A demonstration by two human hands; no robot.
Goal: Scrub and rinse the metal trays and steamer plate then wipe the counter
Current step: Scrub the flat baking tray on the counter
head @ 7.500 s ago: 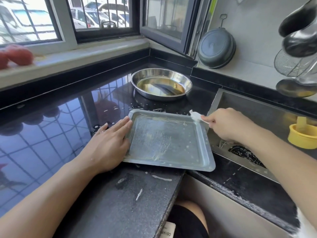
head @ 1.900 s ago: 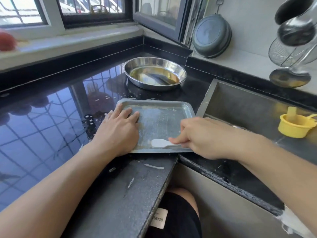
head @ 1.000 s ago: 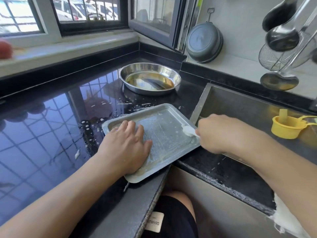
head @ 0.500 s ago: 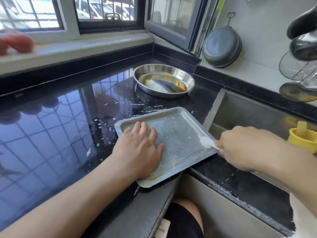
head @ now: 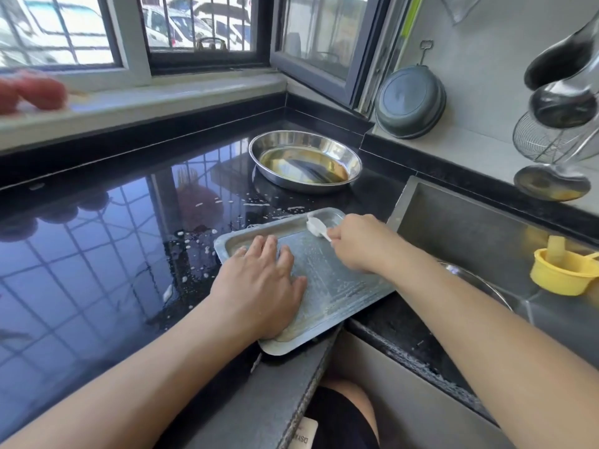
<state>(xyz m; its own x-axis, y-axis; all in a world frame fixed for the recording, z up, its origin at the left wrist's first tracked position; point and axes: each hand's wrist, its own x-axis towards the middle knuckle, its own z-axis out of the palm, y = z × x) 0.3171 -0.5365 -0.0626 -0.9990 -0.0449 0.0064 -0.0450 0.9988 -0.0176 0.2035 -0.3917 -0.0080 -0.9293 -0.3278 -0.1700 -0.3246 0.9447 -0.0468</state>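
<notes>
Rectangular metal tray [head: 340, 286] sat at the table's [head: 97, 254] front edge, right by the sink [head: 470, 228], turned at an angle with its near corner overhanging the front edge and its right side hanging past the table's edge beside the sink. Left hand [head: 262, 286] lay palm-down on the tray's left half, fingers straight and close together, pressing it flat; grip was not curled round anything. Right hand [head: 359, 244] was over the tray's far right part, grip pinching the handle of a small white scraper [head: 317, 226], whose blade end touched the tray near its far right corner. Tray floor showed streaky whitish residue. White specks and splashes dotted the dark glossy table just left of and beyond the tray. Round steel dish [head: 304, 163] stood further back toward the table's far corner, well apart from the tray, holding some yellowish liquid. Yellow cup [head: 564, 273] sat at the sink's right side. Dark pan [head: 410, 105] hung on the wall behind the sink; ladles [head: 564, 102] and a wire strainer [head: 547, 140] hung at far right.
</notes>
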